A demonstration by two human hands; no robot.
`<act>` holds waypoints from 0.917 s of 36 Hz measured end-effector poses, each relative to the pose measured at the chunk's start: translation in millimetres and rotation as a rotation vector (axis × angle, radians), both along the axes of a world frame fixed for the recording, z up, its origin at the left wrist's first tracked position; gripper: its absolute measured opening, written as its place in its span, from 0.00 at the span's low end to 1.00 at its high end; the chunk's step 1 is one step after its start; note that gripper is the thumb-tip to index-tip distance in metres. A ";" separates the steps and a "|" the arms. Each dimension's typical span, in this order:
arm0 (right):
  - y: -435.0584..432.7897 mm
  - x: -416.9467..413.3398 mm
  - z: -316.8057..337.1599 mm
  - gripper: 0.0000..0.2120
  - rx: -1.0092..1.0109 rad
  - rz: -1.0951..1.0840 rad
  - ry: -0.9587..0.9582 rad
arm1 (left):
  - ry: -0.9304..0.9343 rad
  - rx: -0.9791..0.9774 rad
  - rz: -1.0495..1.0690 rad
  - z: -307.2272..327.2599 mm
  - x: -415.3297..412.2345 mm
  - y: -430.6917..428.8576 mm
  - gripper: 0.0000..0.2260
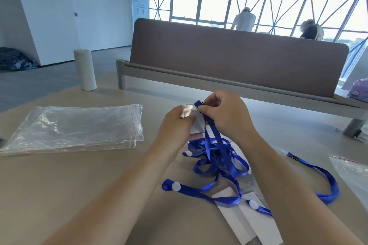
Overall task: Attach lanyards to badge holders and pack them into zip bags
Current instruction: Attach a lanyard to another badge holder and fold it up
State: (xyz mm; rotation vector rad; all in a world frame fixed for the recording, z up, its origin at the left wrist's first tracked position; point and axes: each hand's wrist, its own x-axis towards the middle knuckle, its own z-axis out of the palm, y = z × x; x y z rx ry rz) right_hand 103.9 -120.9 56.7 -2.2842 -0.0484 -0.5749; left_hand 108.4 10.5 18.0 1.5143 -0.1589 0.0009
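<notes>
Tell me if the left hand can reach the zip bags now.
Probably yes: the left hand sits just right of the zip bags with bare table between, though it holds a badge holder.

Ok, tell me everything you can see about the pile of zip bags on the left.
The pile of zip bags is a flat stack of clear, glossy, crinkled plastic, each bag with a thin red line along its right-hand sealing edge. Slightly fanned, it lies on the beige table, apparently empty, touched by nothing else.
</notes>
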 end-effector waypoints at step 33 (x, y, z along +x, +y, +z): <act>19.9 -17.0 3.4 0.04 -0.175 0.216 0.324 | 0.188 -0.636 0.156 8.7 33.5 44.9 0.03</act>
